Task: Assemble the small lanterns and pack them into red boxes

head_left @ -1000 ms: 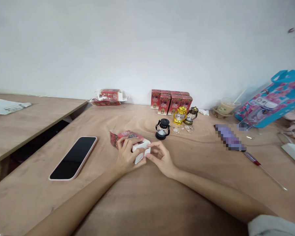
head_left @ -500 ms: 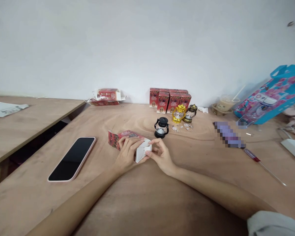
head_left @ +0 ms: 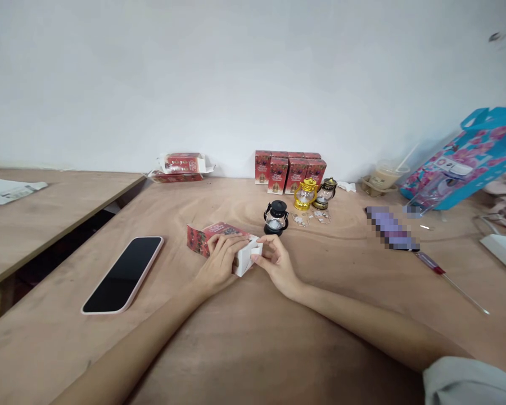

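At the middle of the wooden table (head_left: 253,349), a red printed carton (head_left: 223,229) slants lengthwise from far left to near right, its white end facing right and nearward. The left hand (head_left: 217,266) grasps it from above; the right hand (head_left: 280,268) pinches its end flap (head_left: 257,250).

Soft, muted light; faint shadows on tabletop (head_left: 253,349); stretched edges; pixelated patch (head_left: 390,228)

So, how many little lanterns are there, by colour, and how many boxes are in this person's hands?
Black miniature lantern: 1
Shiny gold miniature lantern: 1
Dark bronze-coloured miniature lantern: 1
Red-and-white cardboard box, in the left hand, right hand at its white end: 1
Total: 4
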Demonstrator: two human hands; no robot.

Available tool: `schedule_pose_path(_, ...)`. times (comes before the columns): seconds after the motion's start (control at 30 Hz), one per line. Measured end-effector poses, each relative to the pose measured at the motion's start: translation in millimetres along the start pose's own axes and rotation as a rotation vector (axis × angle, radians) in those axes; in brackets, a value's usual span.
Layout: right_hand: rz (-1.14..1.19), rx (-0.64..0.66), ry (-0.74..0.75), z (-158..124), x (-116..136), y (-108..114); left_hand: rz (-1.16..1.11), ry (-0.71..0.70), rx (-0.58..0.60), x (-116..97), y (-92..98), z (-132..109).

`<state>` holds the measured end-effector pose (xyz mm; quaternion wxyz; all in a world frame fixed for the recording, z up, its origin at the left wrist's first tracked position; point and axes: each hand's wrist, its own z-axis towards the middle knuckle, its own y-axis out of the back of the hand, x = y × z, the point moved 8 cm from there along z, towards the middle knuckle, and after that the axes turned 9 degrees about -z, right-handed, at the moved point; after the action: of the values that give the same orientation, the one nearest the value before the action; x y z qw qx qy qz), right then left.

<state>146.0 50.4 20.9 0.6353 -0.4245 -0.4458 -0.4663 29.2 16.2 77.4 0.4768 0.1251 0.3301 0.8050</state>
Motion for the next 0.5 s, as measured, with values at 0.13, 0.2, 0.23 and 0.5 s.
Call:
schedule_pose_path(0.13, 0.007, 0.031, 0.013, 1, 3, -2, -0.023, -0.043, -0.065, -1, 6.7, 0)
schedule_pose_path(0.2, 0.004, 0.082, 0.017, 1, 4, -5, -0.045, -0.063, -0.111, -1, 11.2, -1)
schedule_pose_path(0.23, 0.011, 0.121, 0.015, 1, 4, -7, -0.058, -0.076, -0.129, -1, 12.8, -2)
schedule_pose_path(0.5, 0.15, 0.31, -0.056, 3, -2, -14, -0.118, -0.133, -0.137, -2, 9.5, -6)
